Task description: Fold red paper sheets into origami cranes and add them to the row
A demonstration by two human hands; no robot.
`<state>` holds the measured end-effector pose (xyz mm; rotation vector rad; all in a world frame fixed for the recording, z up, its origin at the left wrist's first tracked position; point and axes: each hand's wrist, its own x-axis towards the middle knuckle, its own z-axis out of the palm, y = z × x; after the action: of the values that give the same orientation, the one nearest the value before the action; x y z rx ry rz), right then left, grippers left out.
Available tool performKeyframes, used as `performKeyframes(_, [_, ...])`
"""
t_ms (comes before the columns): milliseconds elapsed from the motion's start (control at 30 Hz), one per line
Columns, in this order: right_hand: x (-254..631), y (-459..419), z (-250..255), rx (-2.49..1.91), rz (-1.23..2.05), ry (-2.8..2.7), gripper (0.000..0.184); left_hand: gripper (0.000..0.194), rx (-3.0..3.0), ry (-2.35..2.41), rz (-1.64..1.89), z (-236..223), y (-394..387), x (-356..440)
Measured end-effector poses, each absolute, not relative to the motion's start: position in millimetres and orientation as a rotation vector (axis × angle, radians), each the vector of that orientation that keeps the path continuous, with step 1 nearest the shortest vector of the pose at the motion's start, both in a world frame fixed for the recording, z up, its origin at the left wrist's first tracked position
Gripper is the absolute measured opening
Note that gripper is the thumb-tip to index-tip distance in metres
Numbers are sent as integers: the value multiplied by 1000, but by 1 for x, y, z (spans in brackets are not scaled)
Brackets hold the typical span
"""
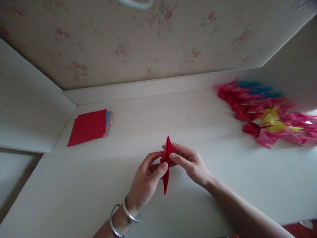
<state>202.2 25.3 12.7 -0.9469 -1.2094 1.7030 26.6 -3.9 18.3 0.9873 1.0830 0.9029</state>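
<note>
A piece of red origami paper [166, 180], folded into a long narrow diamond with pointed ends, is held above the white desk. My left hand [148, 175], with two silver bangles [130, 211] on its wrist, pinches the paper near its middle, the thumb lying on the front. From the other side my right hand [189, 162] grips the upper half between thumb and fingers. Some fingertips of both hands are hidden behind the paper. One point of the folded shape faces the wall, the other faces me.
A stack of square paper sheets [89, 127], red on top with blue and pink beneath, lies at the left on the white desk [74, 185]. Several folded paper cranes [267, 119] in red, pink, yellow and blue crowd the back right. Floral wallpaper [123, 49] covers the wall behind.
</note>
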Motion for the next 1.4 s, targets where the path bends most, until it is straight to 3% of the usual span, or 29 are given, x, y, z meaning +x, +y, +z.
performKeyframes(267, [206, 25, 7, -1002, 1658, -1201, 32, 29, 926, 1155, 942, 17, -7, 27])
performKeyframes(433, [207, 24, -3, -1210, 1337, -1279, 28, 30, 966, 1154, 1005, 18, -8, 26])
performKeyframes(633, [202, 19, 5, -1346, 992, -1573, 31, 49, 1118, 1101, 972, 15, -10, 30])
performKeyframes(800, [192, 17, 4, -1476, 971, -1577, 9, 50, 1148, 1016, 990, 13, -16, 33])
performKeyframes(867, [190, 16, -2, -1504, 837, -1613, 10, 43, 1084, 1027, 1038, 11, -17, 34])
performKeyframes(1000, [191, 16, -12, -1303, 486, -1803, 16, 36, 712, 1122, 1170, 3, -14, 38])
performKeyframes(1200, [197, 18, -13, -976, 370, -1984, 19, 41, 324, 1122, 1151, 5, -7, 43])
performKeyframes(1400, [199, 17, -12, -886, 244, -2110, 14, 25, 229, 986, 1133, 11, -3, 39])
